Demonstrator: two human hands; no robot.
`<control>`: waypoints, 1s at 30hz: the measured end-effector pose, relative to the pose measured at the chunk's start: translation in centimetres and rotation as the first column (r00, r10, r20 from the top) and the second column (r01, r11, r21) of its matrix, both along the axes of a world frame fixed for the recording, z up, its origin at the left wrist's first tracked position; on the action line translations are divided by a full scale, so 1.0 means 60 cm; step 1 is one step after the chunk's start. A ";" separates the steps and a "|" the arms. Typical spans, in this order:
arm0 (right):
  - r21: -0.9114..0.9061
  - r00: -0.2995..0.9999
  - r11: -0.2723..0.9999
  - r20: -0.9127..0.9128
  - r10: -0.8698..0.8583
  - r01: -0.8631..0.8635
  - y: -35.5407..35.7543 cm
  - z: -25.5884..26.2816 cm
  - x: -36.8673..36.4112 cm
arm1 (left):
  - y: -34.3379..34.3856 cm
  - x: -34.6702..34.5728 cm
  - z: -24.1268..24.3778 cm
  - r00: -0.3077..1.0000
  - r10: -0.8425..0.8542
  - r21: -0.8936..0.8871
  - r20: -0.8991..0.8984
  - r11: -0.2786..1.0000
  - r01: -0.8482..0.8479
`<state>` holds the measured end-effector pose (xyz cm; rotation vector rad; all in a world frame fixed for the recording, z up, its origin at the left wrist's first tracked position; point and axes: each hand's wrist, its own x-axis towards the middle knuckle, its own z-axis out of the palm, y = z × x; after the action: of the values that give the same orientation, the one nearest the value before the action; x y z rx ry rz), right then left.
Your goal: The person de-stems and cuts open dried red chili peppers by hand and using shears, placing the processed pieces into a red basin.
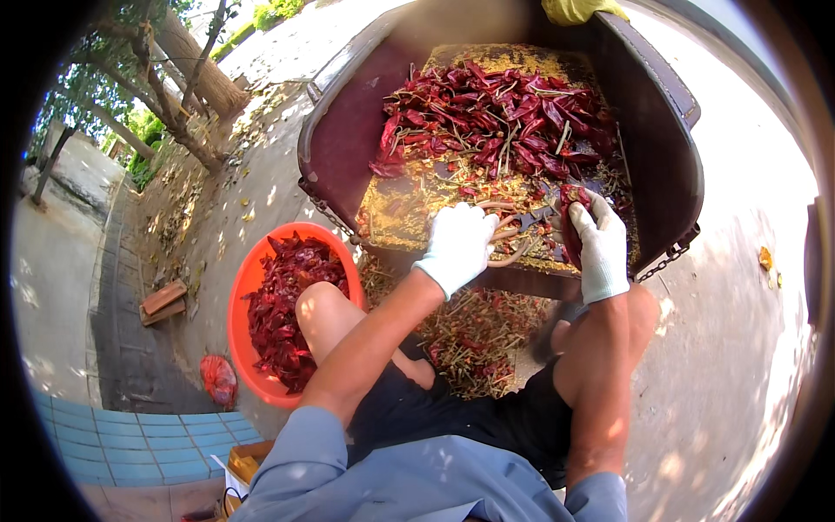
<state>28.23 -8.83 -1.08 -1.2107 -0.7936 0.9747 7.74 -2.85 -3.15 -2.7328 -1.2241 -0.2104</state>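
My left hand (pixel 456 245), in a white knit glove, grips scissors (pixel 536 216) with tan looped handles and dark blades. The blades point right, towards a dried red chili pepper (pixel 571 228) that my gloved right hand (pixel 603 245) pinches upright. Whether the blades touch it I cannot tell. Both hands are over the open front of a dark maroon cart bed (pixel 339 150). Behind them lies a heap of dried red chili peppers (pixel 496 117) with pale stems. Yellow seeds (pixel 391 212) and stem bits cover the bed floor around them.
An orange plastic basin (pixel 237 313) of red chili pieces (pixel 274 339) stands by my left knee. Cut stems and scraps (pixel 483 346) lie heaped between my legs. Chains (pixel 662 263) hang at the bed's front corners. Bricks (pixel 163 301) and a red bag (pixel 218 380) lie at the left.
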 end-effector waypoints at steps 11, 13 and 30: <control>-0.013 0.999 0.999 0.038 0.033 -0.033 -0.007 -0.014 0.000 | -0.024 -0.070 0.004 0.997 0.009 0.002 -0.072 1.000 -0.009; -0.037 0.999 0.999 -0.027 0.038 -0.039 -0.014 -0.002 -0.007 | -0.030 -0.083 -0.002 0.997 0.046 -0.008 -0.063 0.999 -0.047; -0.053 0.983 0.989 0.120 0.141 -0.135 -0.026 -0.009 -0.026 | -0.123 -0.123 -0.033 0.131 0.628 -0.592 0.767 0.615 0.521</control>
<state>26.67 -10.37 -1.62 -1.2766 -0.9684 1.0423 0.37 -10.24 -5.14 -2.9782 -2.0779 -2.6151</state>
